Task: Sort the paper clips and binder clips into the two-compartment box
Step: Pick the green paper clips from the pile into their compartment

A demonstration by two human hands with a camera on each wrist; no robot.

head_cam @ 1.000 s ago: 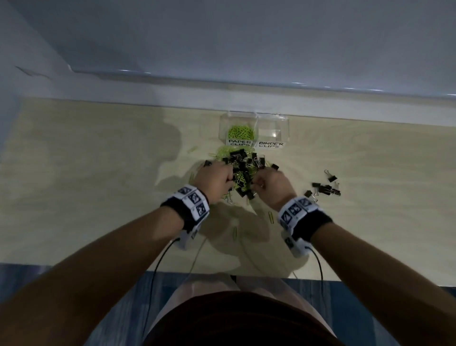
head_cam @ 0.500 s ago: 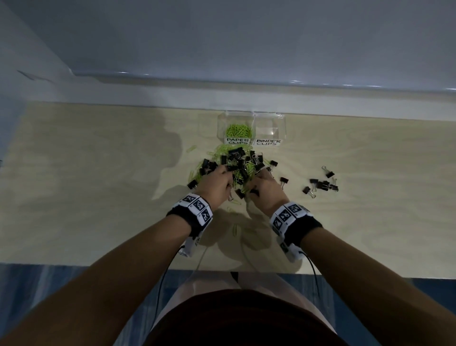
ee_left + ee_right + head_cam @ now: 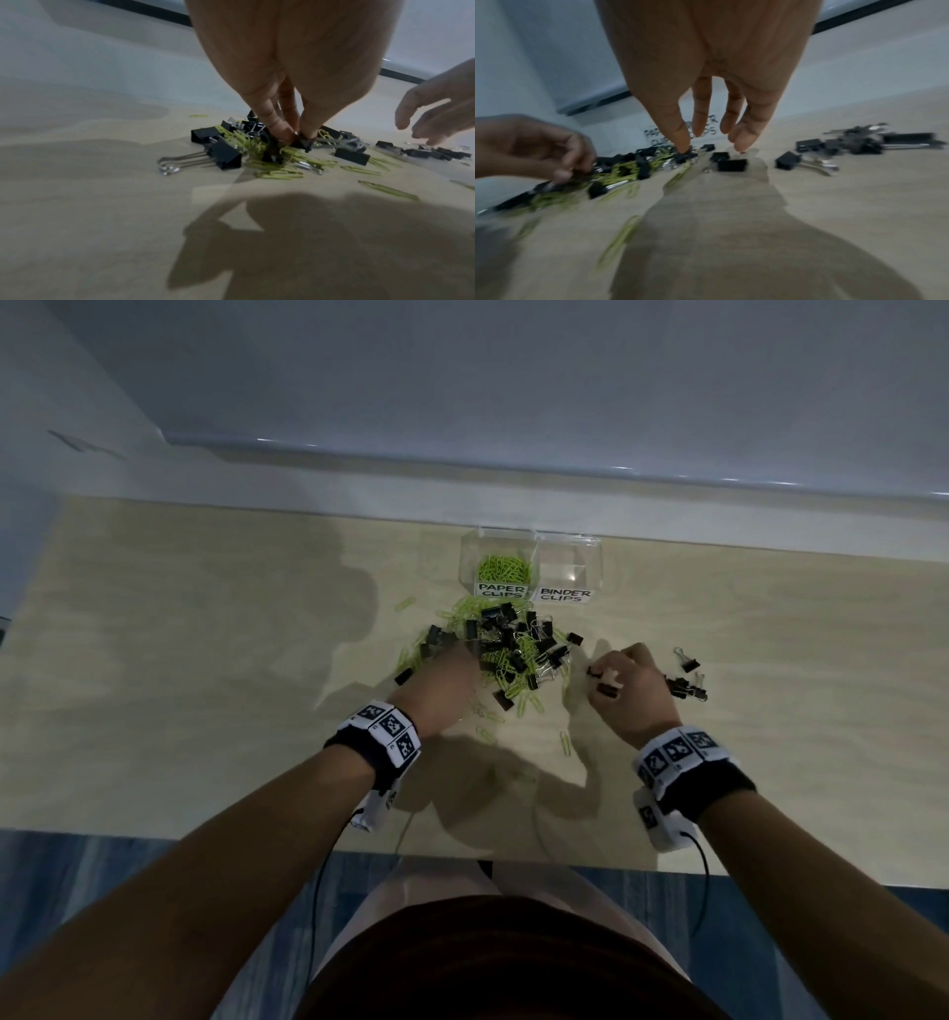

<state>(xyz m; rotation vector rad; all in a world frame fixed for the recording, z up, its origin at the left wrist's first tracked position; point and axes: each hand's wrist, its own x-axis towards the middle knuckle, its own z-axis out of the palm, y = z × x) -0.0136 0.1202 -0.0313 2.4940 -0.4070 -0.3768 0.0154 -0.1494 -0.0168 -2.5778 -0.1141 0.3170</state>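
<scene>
A clear two-compartment box (image 3: 567,557) stands at the table's far side. Its left half, labelled PAPER CLIPS, holds green paper clips (image 3: 503,568); nothing shows in the right half, labelled BINDER CLIPS. In front of it lies a mixed pile (image 3: 513,649) of black binder clips and green paper clips. My left hand (image 3: 452,670) reaches into the pile's left side, and its thumb and finger pinch a black binder clip (image 3: 302,143). My right hand (image 3: 711,142) hovers to the right of the pile with its fingers hanging straight over loose binder clips (image 3: 731,164), holding nothing.
A small group of binder clips (image 3: 685,685) lies just right of my right hand. Single paper clips (image 3: 565,742) are scattered toward the near table edge (image 3: 205,829). A wall ledge (image 3: 513,480) runs behind the box.
My right hand has left the pile and moved to the right, toward the small group of binder clips. My left hand stays in the pile.
</scene>
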